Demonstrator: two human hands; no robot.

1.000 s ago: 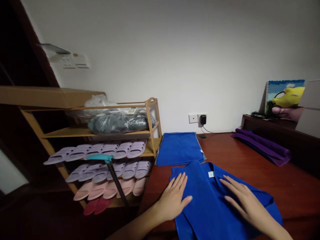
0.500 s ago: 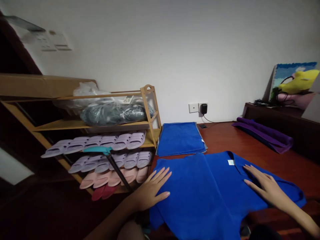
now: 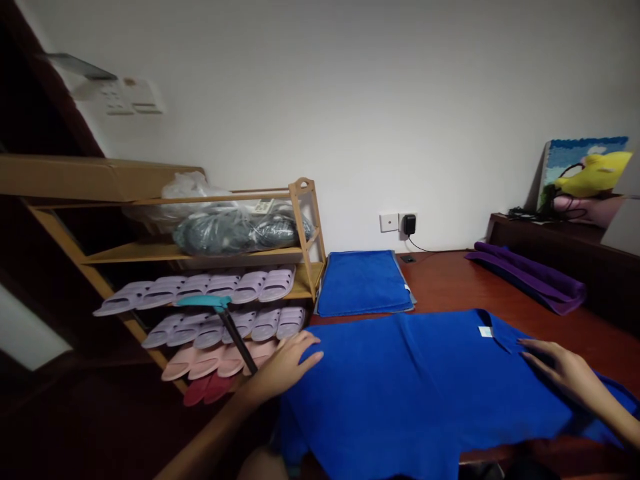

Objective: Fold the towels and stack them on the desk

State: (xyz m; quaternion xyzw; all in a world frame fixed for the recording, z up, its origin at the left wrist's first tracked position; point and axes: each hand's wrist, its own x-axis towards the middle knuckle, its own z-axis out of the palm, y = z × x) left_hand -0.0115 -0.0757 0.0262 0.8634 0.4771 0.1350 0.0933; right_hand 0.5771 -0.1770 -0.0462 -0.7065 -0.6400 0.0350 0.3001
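Note:
A blue garment (image 3: 390, 380), with a neck opening and a small white label (image 3: 485, 331), lies spread on the reddish-brown wooden surface (image 3: 445, 287). Its lower part hangs toward me over the front edge. My left hand (image 3: 290, 367) rests at the garment's upper left edge, its thumb apart from the fingers. On the right, beside the neck opening, my right hand (image 3: 563, 367) lies on the cloth with fingers stretched out. Behind the garment, a neat stack of folded blue cloth (image 3: 365, 283) with grey edges sits against the wall.
A wooden rack (image 3: 305, 233) on the left holds lilac slippers (image 3: 250, 287), pink ones and a plastic-wrapped bundle (image 3: 235, 230). A teal-topped pole (image 3: 205, 302) stands before it. A purple folded cloth (image 3: 530, 277) lies at right; a black plug (image 3: 409, 225) is in the wall.
The garment is spread wider and smoother, its label farther right. My left hand has shifted left to the cloth's edge, and my right hand has moved right.

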